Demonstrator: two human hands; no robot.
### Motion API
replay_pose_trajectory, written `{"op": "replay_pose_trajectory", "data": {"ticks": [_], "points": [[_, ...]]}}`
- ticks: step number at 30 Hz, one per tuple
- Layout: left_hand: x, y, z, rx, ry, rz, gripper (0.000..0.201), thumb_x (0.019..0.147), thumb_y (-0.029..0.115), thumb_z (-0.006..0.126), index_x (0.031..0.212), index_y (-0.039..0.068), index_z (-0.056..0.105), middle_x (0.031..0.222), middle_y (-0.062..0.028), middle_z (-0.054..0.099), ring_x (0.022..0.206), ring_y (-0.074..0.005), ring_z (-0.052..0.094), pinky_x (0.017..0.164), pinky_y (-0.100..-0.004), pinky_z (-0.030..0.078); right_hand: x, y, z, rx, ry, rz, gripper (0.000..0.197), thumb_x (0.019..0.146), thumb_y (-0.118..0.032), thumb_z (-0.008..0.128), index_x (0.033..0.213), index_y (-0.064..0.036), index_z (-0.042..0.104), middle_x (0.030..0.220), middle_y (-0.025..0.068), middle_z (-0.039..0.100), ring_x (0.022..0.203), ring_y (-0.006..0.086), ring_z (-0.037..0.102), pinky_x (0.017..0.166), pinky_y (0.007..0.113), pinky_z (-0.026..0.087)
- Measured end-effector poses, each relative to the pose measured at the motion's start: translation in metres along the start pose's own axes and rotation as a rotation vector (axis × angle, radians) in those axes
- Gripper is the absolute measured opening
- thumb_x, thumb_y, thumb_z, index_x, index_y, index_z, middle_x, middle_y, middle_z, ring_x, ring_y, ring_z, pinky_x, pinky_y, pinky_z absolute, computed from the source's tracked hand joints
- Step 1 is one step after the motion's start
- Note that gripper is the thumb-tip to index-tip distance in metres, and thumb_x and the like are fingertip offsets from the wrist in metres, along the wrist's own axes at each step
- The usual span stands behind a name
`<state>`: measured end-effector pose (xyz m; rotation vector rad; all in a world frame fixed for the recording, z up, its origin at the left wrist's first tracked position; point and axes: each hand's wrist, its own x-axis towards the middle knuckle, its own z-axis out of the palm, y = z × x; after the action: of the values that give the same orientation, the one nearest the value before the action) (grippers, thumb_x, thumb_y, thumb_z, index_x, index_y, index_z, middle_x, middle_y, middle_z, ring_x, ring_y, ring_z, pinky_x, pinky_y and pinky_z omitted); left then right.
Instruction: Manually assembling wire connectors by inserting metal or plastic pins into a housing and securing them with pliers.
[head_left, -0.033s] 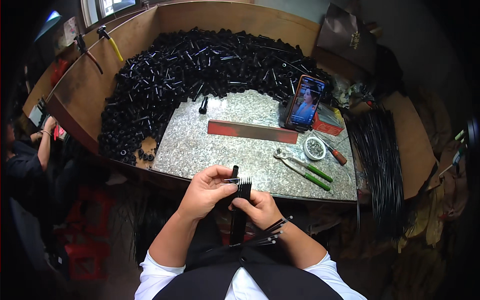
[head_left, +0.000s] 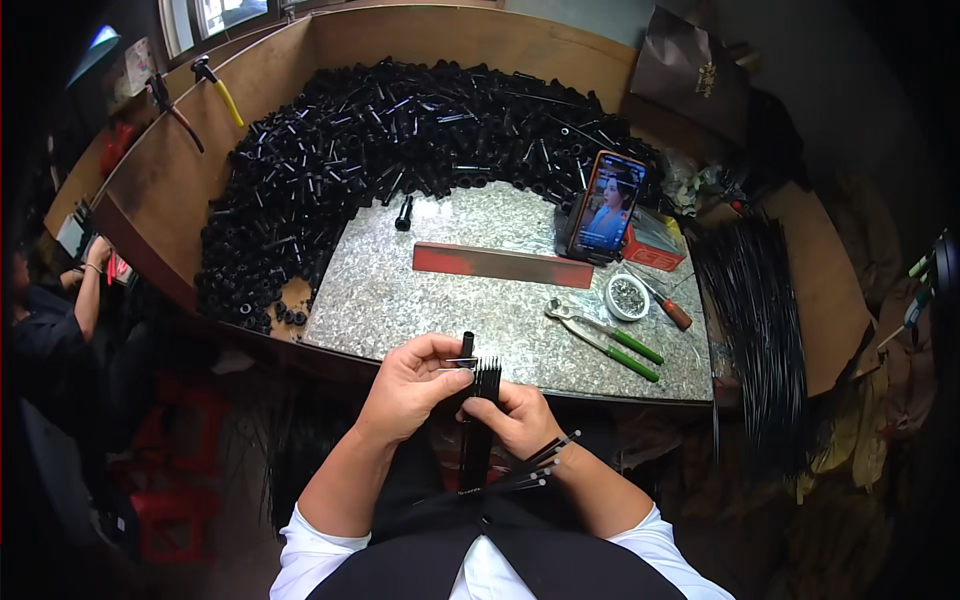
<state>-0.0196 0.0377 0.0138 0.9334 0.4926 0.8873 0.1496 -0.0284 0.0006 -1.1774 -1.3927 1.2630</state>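
Just off the near edge of the worktop, both hands are closed on what looks like an umbrella frame, with a black tube [head_left: 468,344] and a tight row of thin black ribs [head_left: 488,383]. My left hand [head_left: 413,385] pinches the upper part between thumb and fingers, beside a thin metal wire. Slightly lower, my right hand [head_left: 518,420] grips the ribs from the other side. The lower part hangs down toward my lap. Several thin rods with pale round tips [head_left: 543,475] stick out by my right wrist. Fingers hide the joint between tube and ribs.
A big heap of black tubular parts [head_left: 400,130] fills the worktop's back and left. On the speckled top [head_left: 370,290] lie a red-and-dark bar [head_left: 500,265], green-handled pincers [head_left: 605,340], a white bowl [head_left: 628,297], a screwdriver [head_left: 673,312] and a propped phone [head_left: 607,205]. Black rods [head_left: 755,330] hang right.
The whole view has shifted very slightly. Both hands keep the same hold on the umbrella frame.
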Motion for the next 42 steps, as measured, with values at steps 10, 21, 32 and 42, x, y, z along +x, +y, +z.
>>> {"op": "replay_pose_trajectory", "data": {"ticks": [10, 21, 32, 42], "points": [[-0.005, -0.010, 0.017, 0.012, 0.087, 0.101, 0.030, 0.084, -0.003, 0.064, 0.113, -0.005, 0.057, 0.098, -0.0081, 0.065, 0.083, -0.0103, 0.062, 0.074, -0.0218, 0.051, -0.005, -0.014, -0.007, -0.212, -0.036, -0.061, 0.018, 0.088, -0.016, 0.065, 0.094, 0.0013, 0.064, 0.077, 0.0075, 0.066, 0.071, 0.0092, 0.061, 0.064, 0.027, 0.049], [-0.009, -0.007, 0.006, -0.110, -0.006, 0.015, 0.030, 0.086, 0.001, 0.063, 0.114, -0.005, 0.057, 0.098, -0.0100, 0.066, 0.081, -0.0120, 0.064, 0.072, -0.0226, 0.052, -0.003, -0.006, -0.007, -0.010, -0.089, -0.055, 0.017, 0.088, -0.013, 0.064, 0.097, 0.0013, 0.063, 0.075, 0.0019, 0.062, 0.068, 0.0069, 0.054, 0.061, 0.025, 0.046], [-0.013, -0.021, 0.011, -0.248, 0.115, 0.006, 0.024, 0.087, 0.002, 0.063, 0.111, -0.003, 0.059, 0.101, -0.0116, 0.067, 0.088, -0.0141, 0.064, 0.078, -0.0257, 0.052, 0.002, 0.002, -0.003, 0.002, -0.066, -0.062, 0.021, 0.085, -0.018, 0.067, 0.095, -0.0011, 0.064, 0.068, -0.0003, 0.055, 0.063, 0.0059, 0.048, 0.057, 0.025, 0.041], [-0.015, -0.032, 0.015, -0.208, 0.147, 0.063, 0.028, 0.094, 0.016, 0.058, 0.110, -0.006, 0.061, 0.105, -0.0110, 0.065, 0.094, -0.0152, 0.061, 0.087, -0.0279, 0.047, 0.009, 0.009, -0.008, 0.168, -0.170, 0.160, 0.017, 0.088, -0.017, 0.066, 0.093, -0.0024, 0.059, 0.073, -0.0035, 0.054, 0.064, 0.0035, 0.048, 0.056, 0.022, 0.041]]}}
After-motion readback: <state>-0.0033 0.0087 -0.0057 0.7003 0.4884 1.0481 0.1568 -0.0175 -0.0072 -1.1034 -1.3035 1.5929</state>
